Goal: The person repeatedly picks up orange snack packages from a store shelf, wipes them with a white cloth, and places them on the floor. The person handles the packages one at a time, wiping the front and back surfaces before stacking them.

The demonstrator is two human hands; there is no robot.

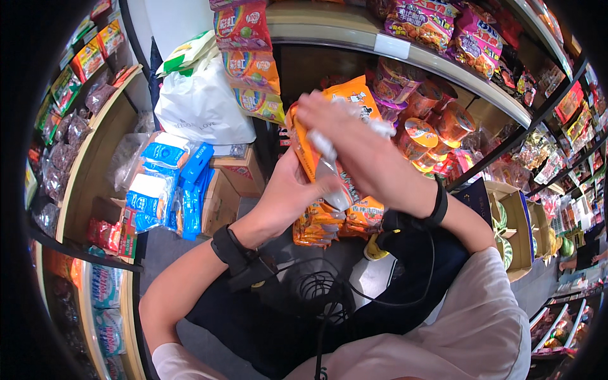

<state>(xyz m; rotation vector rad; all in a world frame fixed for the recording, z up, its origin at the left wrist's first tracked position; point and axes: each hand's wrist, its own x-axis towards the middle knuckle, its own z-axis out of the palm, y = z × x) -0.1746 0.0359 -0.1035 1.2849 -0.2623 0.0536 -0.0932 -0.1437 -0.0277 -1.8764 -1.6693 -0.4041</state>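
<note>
An orange plastic food packet (304, 145) is held up in my left hand (297, 187), its thumb across the near side. Over the packet's upper side lies my right hand (349, 142), blurred, fingers stretched out. Crumpled white cloth or tissue (382, 128) shows on both sides of the right palm, pinned between it and the packet. Behind the hands rises another orange packet (356, 90), partly covered. Below them, more orange packets (316, 225) are stacked near the floor in front of my knees. Black bands circle both wrists.
Instant-noodle cups (418, 137) stand on the low shelf under a wooden shelf edge (327, 33). Candy bags (251, 69) hang in a strip. Left are a white plastic bag (199, 104), blue-and-white packs (154, 190) and a cardboard box (221, 202). A black cable (318, 285) coils between my legs.
</note>
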